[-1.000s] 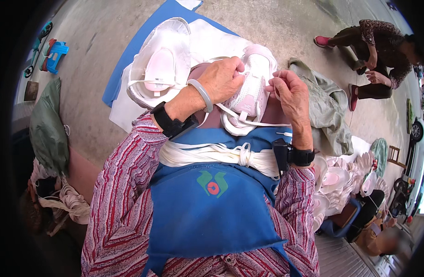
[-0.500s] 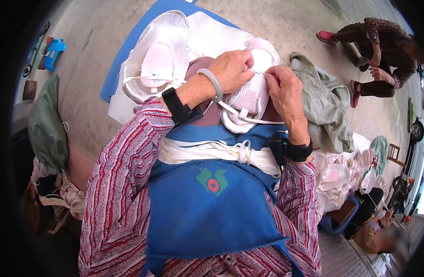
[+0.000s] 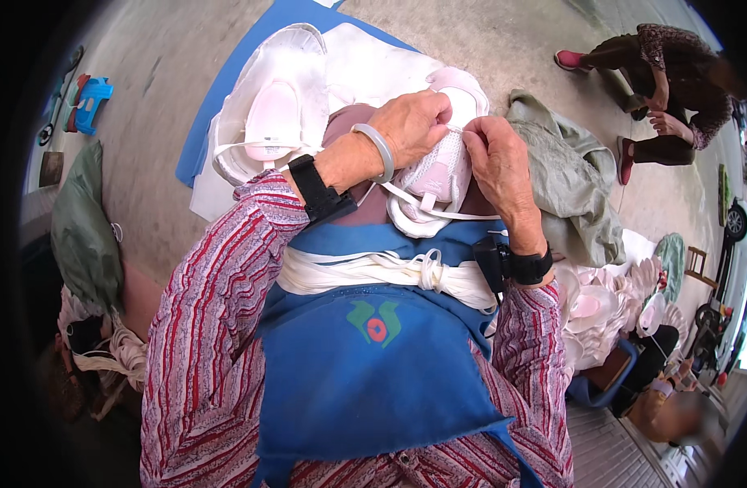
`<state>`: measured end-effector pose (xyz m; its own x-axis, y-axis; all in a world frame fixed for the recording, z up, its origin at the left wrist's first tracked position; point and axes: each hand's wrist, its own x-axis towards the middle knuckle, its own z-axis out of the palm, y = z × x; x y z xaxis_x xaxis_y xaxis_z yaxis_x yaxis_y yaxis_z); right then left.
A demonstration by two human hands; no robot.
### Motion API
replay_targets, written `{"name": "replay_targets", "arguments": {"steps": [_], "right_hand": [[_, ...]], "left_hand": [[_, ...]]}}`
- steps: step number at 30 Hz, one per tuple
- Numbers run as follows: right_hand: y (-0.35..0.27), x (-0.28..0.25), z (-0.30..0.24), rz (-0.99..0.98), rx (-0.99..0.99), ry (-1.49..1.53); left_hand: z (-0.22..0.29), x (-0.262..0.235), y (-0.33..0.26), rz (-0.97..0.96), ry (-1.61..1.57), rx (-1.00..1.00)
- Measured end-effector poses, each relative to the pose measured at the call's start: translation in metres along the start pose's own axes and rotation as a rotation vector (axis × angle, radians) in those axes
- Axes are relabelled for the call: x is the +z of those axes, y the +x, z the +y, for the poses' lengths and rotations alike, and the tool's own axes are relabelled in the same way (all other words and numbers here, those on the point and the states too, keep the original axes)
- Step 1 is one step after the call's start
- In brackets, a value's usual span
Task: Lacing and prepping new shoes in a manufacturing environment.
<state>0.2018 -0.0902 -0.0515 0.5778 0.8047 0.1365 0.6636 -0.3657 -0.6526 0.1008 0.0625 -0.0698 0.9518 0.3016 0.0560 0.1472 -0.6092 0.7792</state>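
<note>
Both hands pinch the pink shoe upper (image 3: 438, 175) on the lap: the left hand (image 3: 414, 126) grips its top edge, the right hand (image 3: 495, 159) nips something fine beside it, probably a thread or needle, too small to tell. A white strap (image 3: 438, 210) hangs loose under the hands; it could snag. A slipping pinch might prick a finger.

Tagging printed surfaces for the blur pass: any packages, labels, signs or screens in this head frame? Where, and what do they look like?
Apron emblem: chest of the blue apron, green leaf shapes around a red centre.
Printed mark: small dark patch inside the white shoe upper, upper left, beyond the left hand.
No packages, signs or screens visible.
</note>
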Motion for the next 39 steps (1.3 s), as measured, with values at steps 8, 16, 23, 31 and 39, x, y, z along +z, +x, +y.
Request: {"name": "replay_targets", "arguments": {"steps": [8,16,23,31,39], "right_hand": [[0.000,-0.002,-0.001,-0.033,-0.037,-0.034],[-0.002,-0.001,0.002,-0.033,-0.010,-0.008],[-0.002,0.001,0.001,0.005,-0.011,0.026],[-0.001,0.000,0.006,-0.016,-0.115,-0.037],[0.003,0.002,0.008,-0.034,-0.149,-0.100]], "left_hand": [[0.001,0.002,-0.003,0.041,0.042,0.082],[-0.002,0.004,-0.004,0.088,0.053,0.149],[-0.002,0.004,-0.002,0.082,0.053,0.146],[-0.006,0.007,-0.002,0.073,0.065,0.143],[-0.004,0.007,-0.002,0.081,0.099,0.147]]}}
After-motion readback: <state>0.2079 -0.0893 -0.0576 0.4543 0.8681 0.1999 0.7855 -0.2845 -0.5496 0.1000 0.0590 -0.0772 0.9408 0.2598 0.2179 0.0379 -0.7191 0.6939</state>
